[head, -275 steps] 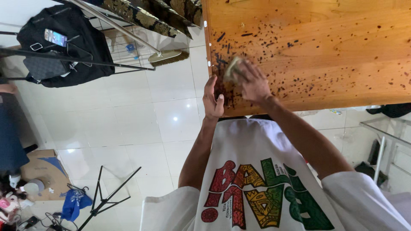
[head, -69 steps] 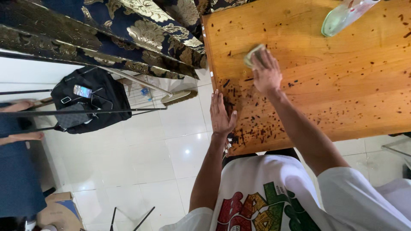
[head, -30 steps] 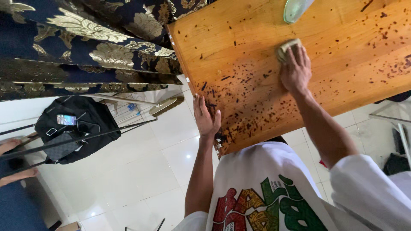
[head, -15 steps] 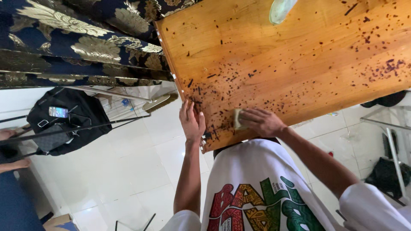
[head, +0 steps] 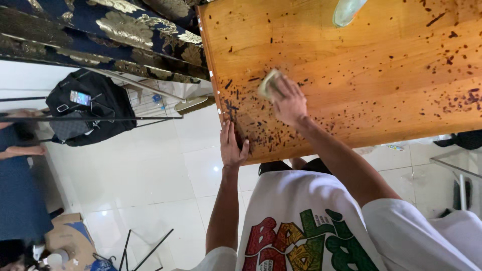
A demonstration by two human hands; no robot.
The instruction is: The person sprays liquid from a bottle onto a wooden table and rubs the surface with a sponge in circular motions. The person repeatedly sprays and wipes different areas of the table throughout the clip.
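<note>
A wooden table (head: 351,55) is speckled with many small dark crumbs, thickest near its left front corner. My right hand (head: 287,103) presses a pale folded cloth (head: 267,84) flat on the tabletop near the left edge. My left hand (head: 232,146) is cupped against the table's left edge by the front corner, fingers together, palm turned to the wood, with dark crumbs right beside it. Whether crumbs lie in the palm is hidden.
A clear bottle (head: 348,10) lies at the table's far edge. A dark gold-patterned fabric (head: 115,30) hangs at the upper left. On the white tiled floor are a black bag (head: 85,115) with a phone on it, a broom head (head: 193,104) and a cardboard box (head: 65,238).
My right hand has carried the cloth from the table's front edge back up toward the left edge. My left hand stays cupped at the corner.
</note>
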